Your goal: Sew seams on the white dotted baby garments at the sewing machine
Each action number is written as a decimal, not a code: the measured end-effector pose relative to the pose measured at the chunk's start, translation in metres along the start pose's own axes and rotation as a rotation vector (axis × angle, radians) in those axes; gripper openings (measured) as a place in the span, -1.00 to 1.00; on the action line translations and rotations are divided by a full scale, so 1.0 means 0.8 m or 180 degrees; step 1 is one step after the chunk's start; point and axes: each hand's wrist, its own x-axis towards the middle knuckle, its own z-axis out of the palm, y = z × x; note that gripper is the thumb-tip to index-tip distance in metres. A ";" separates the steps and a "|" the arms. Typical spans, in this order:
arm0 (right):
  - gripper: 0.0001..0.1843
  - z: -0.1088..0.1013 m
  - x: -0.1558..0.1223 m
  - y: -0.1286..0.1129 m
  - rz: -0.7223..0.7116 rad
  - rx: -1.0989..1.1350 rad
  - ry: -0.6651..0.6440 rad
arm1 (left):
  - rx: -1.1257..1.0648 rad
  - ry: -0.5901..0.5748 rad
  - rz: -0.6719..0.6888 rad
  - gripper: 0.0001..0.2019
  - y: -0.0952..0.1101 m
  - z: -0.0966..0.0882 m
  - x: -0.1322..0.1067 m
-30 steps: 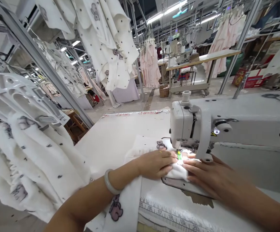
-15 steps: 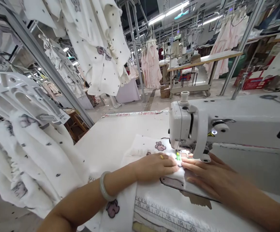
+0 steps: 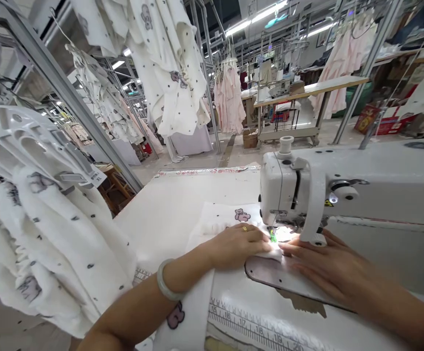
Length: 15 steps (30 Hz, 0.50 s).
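Note:
A white cloth piece (image 3: 217,214) with pink bear prints lies on the bed of a sewing machine (image 3: 277,190), its edge by the lit needle area. My left hand (image 3: 233,246), with a ring and a pale bangle, rests flat on this cloth just left of the presser foot (image 3: 272,235), fingers stretched. On the other side, my right hand (image 3: 329,265) has its fingers extended and touching the cloth edge near the foot; its fingertips are partly blurred. Part of the cloth hangs down under my left forearm.
White dotted garments on a pale hanger rack (image 3: 17,131) stand close at left. More printed garments (image 3: 168,73) hang above the table. A measuring tape (image 3: 248,326) is fixed along the near table edge. Behind are pink garments (image 3: 230,95) and another worktable (image 3: 314,90).
The hanging garments above have swung right. The machine sits slightly farther right in view, and both hands have shifted a little with the cloth, staying beside the needle.

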 end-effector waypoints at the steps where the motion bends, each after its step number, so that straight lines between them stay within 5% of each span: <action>1: -0.66 -0.002 0.002 -0.004 -0.0090 0.0032 0.0002 | -0.0069 0.0001 0.0094 -0.64 0.001 -0.001 0.000; 15: -0.64 -0.006 0.004 -0.013 -0.0096 -0.0043 -0.0265 | -0.0314 -0.0112 0.0100 -0.56 -0.004 -0.005 0.000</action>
